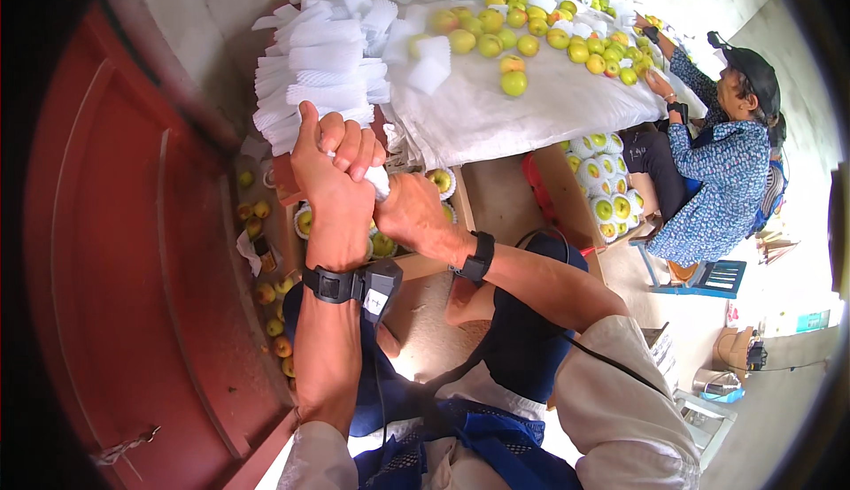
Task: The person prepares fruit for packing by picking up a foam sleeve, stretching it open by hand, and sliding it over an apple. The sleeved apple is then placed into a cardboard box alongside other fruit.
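Observation:
Both my hands meet above a cardboard box (418, 268) between my knees. My left hand (332, 167) is curled round a white foam net sleeve (378, 180), thumb pointing up. My right hand (416, 211) is closed against the sleeve's lower right side. Whether an apple sits inside the sleeve is hidden by my fingers. Below, apples in white foam nets (382, 244) lie in the box, partly covered by my hands. Just beyond my left hand is a big stack of flat foam net sleeves (323, 61).
Loose green-yellow apples (490, 45) lie on a white cloth (540, 109) ahead. At right a seated person (726, 154) reaches over it, beside another box of netted apples (611, 189). A red door (115, 224) stands left, with loose apples (266, 293) along the floor.

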`<action>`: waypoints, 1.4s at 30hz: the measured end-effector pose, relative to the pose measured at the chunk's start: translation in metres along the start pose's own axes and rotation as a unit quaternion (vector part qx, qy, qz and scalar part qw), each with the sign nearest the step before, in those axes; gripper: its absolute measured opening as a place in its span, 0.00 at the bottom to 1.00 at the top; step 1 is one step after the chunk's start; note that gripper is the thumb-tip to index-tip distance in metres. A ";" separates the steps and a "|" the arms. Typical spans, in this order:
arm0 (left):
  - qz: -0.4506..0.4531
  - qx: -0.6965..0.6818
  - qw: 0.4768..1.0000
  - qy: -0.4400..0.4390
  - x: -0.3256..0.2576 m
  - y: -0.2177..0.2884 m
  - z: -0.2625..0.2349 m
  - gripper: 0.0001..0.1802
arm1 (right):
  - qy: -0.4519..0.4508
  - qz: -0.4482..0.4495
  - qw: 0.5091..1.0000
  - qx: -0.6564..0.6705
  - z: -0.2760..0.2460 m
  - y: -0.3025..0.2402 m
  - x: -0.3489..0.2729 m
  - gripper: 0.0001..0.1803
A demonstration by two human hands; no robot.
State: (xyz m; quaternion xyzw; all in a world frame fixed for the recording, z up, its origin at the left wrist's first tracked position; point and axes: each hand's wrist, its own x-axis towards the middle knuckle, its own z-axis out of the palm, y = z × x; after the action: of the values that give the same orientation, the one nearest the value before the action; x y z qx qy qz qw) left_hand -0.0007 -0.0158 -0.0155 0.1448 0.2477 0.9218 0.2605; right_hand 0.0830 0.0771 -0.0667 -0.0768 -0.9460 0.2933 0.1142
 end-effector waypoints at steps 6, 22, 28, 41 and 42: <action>-0.060 0.004 0.991 0.123 0.001 0.003 0.004 0.31 | -0.071 0.015 0.997 -0.022 -0.012 0.004 0.006 0.09; -0.112 0.211 0.969 -0.061 0.004 0.005 0.012 0.41 | -0.254 0.182 0.792 0.524 -0.071 0.015 0.019 0.12; -0.138 0.339 0.924 -0.109 0.004 0.004 0.010 0.32 | -0.265 0.123 0.795 0.531 -0.074 0.021 0.021 0.11; 0.048 0.135 0.988 0.061 0.013 0.029 -0.001 0.14 | 0.042 0.245 0.811 0.530 -0.079 0.134 0.086 0.22; 0.045 0.142 0.985 0.089 0.012 0.031 0.002 0.13 | 0.040 0.244 0.811 0.531 -0.075 0.137 0.093 0.22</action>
State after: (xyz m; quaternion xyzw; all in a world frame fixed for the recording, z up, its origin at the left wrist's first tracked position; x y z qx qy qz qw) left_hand -0.0222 -0.0318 0.0045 0.1087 0.3917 0.8972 0.1725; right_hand 0.0243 0.2491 -0.0692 -0.2441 -0.5880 0.7647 0.0992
